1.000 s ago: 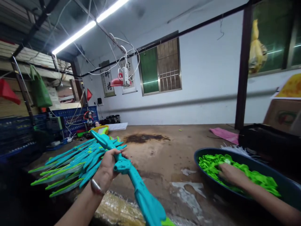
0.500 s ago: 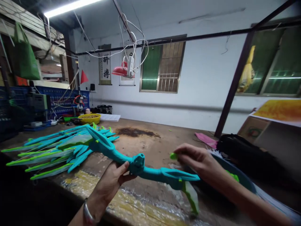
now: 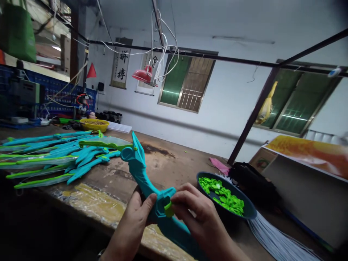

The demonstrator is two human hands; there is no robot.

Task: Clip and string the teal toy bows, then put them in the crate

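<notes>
Over workbench (image 3: 174,163), hands on toy bow (image 3: 144,177)

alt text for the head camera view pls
Two bare hands hold a teal toy bow over a worn workbench; the right hand presses a small green piece into its middle, the left hand gripping beside it. A bowl of green pieces sits right, finished bows left.

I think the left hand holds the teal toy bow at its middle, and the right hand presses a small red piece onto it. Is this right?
Not quite: the piece is bright green, not red, as the head view shows. The rest holds: the left hand grips the teal toy bow at its middle, and the right hand presses the small piece onto it.
</notes>
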